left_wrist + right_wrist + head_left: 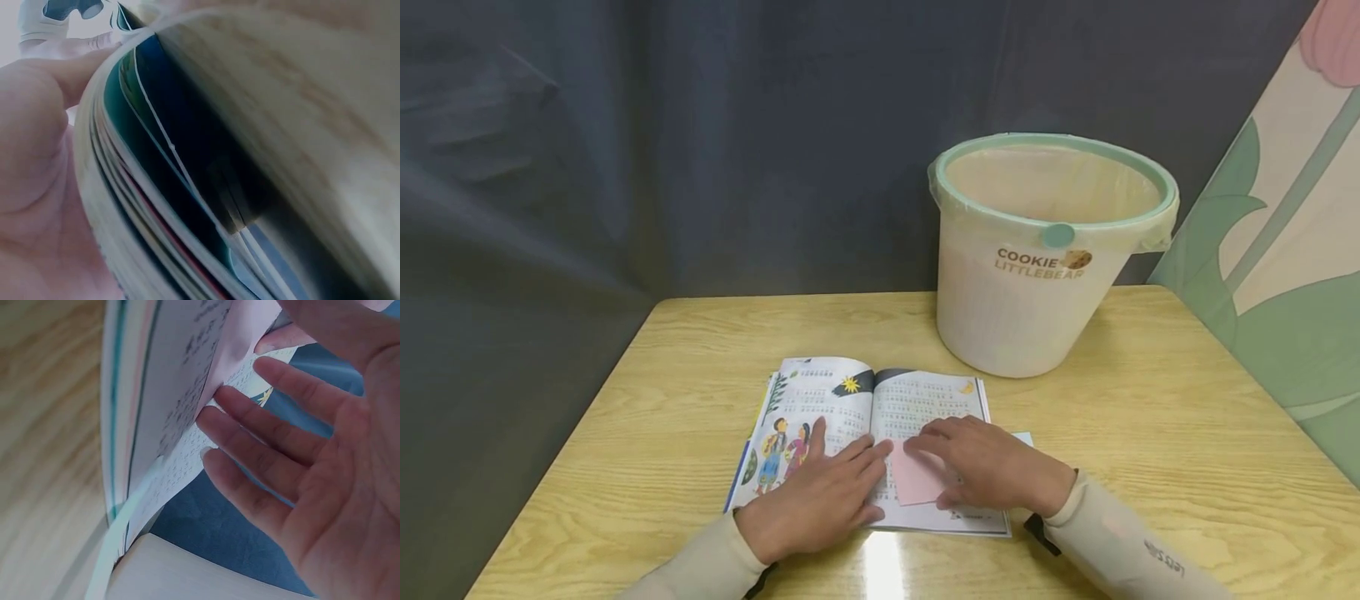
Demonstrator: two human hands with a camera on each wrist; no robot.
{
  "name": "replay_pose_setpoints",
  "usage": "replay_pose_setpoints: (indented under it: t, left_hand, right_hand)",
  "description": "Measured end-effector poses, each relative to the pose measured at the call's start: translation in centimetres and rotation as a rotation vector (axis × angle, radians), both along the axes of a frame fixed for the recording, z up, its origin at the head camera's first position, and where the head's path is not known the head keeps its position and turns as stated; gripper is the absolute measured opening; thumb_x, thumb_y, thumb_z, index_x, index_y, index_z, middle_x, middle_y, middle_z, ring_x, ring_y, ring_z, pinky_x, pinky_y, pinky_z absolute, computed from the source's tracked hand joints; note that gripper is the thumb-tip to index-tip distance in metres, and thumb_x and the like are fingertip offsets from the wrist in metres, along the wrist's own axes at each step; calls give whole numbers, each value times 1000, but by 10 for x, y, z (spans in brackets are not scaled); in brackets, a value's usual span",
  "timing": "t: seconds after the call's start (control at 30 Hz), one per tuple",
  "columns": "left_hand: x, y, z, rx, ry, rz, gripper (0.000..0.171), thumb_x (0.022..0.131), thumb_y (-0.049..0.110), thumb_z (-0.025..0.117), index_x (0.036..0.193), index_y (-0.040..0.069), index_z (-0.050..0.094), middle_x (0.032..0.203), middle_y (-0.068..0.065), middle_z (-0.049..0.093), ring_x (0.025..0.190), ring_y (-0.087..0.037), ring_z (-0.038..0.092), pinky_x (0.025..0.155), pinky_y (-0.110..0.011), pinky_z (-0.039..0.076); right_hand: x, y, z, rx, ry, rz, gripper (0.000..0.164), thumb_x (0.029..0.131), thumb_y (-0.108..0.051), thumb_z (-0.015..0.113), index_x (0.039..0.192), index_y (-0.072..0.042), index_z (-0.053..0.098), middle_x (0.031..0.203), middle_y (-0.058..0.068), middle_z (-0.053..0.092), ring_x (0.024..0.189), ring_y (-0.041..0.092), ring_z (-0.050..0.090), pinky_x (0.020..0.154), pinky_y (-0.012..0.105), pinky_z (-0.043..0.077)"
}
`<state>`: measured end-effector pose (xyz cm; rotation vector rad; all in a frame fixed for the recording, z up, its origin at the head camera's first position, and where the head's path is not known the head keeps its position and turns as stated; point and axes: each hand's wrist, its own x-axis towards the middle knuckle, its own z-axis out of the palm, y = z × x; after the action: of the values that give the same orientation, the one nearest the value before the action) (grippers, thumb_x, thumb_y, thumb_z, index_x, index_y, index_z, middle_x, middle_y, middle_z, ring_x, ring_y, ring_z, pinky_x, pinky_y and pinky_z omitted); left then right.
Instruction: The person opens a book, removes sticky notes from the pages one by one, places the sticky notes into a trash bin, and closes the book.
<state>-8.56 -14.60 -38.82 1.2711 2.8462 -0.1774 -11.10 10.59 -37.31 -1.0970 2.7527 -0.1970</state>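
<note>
An open picture book [808, 396] lies on the table with printed text on both pages and two drawn figures on the left one. My left hand [816, 504] rests across the lower left page and the fold, fingers extended. On the right page lies a square pink paper note [917, 482]. Over its right side is my right hand [988, 462], fingertips at the note's upper edge and thumb near its lower right corner. The right wrist view shows those fingers [269, 456] loosely extended against the page. Page edges [134, 181] fill the left wrist view beside the left palm.
A tall white bucket [1011, 308] with a green rim and a clear liner stands at the back right of the wooden table [685, 367]. A pale blue piece [1024, 437] sticks out past the book's right edge. A dark curtain [790, 150] hangs behind.
</note>
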Motion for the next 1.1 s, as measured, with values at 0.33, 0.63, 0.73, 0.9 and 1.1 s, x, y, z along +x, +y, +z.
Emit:
replay_pose_setpoints:
  t: [0.33, 0.63, 0.73, 0.9, 1.1]
  left_hand:
    - [-1, 0, 2, 35, -15, 4, 51, 96, 52, 55, 130, 14, 53, 156, 1, 45, 142, -19, 45, 107, -74, 28]
    - [-1, 4, 2, 73, 11, 43, 52, 91, 51, 63, 129, 17, 59, 142, 5, 53, 136, -15, 49, 106, -72, 34]
    - [-1, 4, 2, 59, 45, 26, 50, 90, 51, 64, 128, 19, 61, 134, 5, 54, 132, -14, 50, 105, -71, 36]
    - [-1, 3, 2, 38, 84, 7, 51, 91, 53, 63, 130, 21, 60, 134, 5, 55, 131, -14, 52, 104, -71, 37]
    - [-1, 2, 1, 37, 70, 10, 51, 91, 53, 62, 131, 22, 59, 138, 4, 54, 133, -17, 52, 105, -71, 36]
  right_hand:
    - [-1, 1, 2, -69, 101, 95, 30, 95, -23, 64, 124, -19, 67, 120, -1, 72, 109, 19, 69, 97, 42, 54]
    - [1, -8, -5, -119, 323, 80, 9, 89, -20, 72, 98, -20, 72, 92, -8, 73, 84, 9, 68, 76, 31, 54]
    - [2, -11, -7, -126, 347, 55, 3, 89, -23, 73, 91, -21, 72, 84, -9, 71, 73, 7, 63, 68, 28, 52]
    - [2, -13, -5, -149, 369, 14, 10, 84, -22, 78, 80, -22, 68, 72, -11, 65, 62, 3, 52, 60, 25, 48]
    - [3, -14, -2, -168, 407, -23, 20, 79, -17, 80, 71, -23, 62, 65, -14, 58, 57, 2, 44, 56, 21, 42]
